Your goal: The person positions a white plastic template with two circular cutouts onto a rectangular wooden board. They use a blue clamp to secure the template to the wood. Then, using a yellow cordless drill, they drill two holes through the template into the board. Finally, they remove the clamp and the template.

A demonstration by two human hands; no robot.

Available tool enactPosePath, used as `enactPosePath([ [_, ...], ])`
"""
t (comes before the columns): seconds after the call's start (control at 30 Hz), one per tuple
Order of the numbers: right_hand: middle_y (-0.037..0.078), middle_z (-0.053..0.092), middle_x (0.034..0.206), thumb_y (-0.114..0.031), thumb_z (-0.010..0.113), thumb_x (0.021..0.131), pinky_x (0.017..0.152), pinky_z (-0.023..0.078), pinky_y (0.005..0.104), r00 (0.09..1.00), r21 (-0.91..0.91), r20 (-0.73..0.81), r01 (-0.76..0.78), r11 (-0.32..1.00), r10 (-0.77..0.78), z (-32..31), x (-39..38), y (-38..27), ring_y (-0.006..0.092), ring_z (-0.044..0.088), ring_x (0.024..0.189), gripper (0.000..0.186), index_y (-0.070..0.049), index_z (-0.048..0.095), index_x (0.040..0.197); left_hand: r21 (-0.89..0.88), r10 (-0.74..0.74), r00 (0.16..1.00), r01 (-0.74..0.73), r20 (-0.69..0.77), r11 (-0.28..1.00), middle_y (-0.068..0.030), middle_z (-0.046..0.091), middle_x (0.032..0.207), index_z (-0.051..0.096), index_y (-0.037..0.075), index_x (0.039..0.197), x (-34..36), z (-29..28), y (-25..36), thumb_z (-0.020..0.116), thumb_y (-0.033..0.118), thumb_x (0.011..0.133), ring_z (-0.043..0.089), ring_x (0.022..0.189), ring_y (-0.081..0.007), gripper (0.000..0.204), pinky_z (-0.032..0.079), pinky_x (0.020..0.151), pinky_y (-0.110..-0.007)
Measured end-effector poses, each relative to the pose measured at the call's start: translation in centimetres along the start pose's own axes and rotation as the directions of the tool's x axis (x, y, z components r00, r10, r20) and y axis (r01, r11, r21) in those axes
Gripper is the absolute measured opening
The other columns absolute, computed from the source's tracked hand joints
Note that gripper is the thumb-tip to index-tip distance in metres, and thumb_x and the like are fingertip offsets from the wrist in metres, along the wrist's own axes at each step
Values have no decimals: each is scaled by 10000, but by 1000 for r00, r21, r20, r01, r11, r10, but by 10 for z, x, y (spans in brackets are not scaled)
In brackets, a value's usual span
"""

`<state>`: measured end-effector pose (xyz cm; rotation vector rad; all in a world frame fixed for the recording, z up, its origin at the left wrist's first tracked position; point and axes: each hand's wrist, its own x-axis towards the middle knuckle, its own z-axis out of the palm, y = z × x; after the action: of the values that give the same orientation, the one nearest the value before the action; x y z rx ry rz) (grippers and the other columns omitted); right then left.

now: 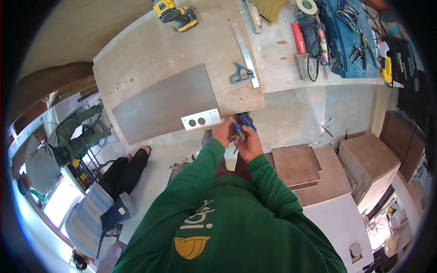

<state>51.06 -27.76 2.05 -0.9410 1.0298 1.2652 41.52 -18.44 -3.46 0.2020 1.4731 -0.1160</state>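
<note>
My hands come together just off the near edge of the workbench. In my right hand (250,144) is a small blue-handled tool (238,129), its kind too small to make out. The fingers of my left hand (222,132) are closed beside the tool's upper end; what they pinch is hidden. Right behind them, another blue piece (246,120) shows below the bench edge. To the left of my hands, a white plate with two round holes (210,116) lies on the corner of a grey-brown panel (166,98).
On the bench (150,50) are a yellow cordless power tool (176,16), a steel rule (244,50) and a blue square head (241,73). A blue tool case (353,41) stands far right. Wooden boards (297,164) are stacked at right. Two people (120,177) are at left.
</note>
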Motion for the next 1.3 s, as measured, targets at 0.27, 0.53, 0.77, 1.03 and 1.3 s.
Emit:
enactPosePath([
  [0.27,8,642,804,-262,692,976,642,523,356,999,-146,28,-36,989,40,-31,16,-21,169,605,690,147,-126,642,950,95,-47,999,44,25,994,-19,694,1031,672,147,1146,-11,23,8,751,526,927,652,990,-199,445,528,915,-438],
  [0.53,-14,674,820,-275,711,970,757,550,403,982,-149,45,-176,973,185,-40,10,-28,156,635,759,141,-142,666,969,58,-99,984,92,146,994,-9,678,982,654,155,1102,6,6,3,765,514,919,644,903,-179,418,530,829,-391],
  [0.77,-2,698,897,-256,733,949,896,532,495,952,-159,125,-258,953,279,-41,5,-32,198,660,842,187,-136,661,1073,89,28,994,-38,107,995,16,634,912,625,148,1086,-5,16,3,748,469,955,629,754,-148,368,539,656,-336],
  [1.03,59,753,972,-465,726,946,1000,502,515,908,-298,165,-326,897,385,-36,-1,-41,254,697,970,390,-123,711,1134,7,-27,976,26,217,1000,21,617,888,610,154,1044,21,-2,-7,717,430,993,641,728,-133,300,578,651,-345],
  [1.3,52,682,895,-568,655,989,822,565,433,963,-586,-20,-230,777,270,-45,37,-65,230,679,840,524,-71,644,1154,-20,-66,961,74,267,997,9,624,919,574,168,1107,11,-8,5,700,373,1015,661,839,-156,258,624,816,-476],
])
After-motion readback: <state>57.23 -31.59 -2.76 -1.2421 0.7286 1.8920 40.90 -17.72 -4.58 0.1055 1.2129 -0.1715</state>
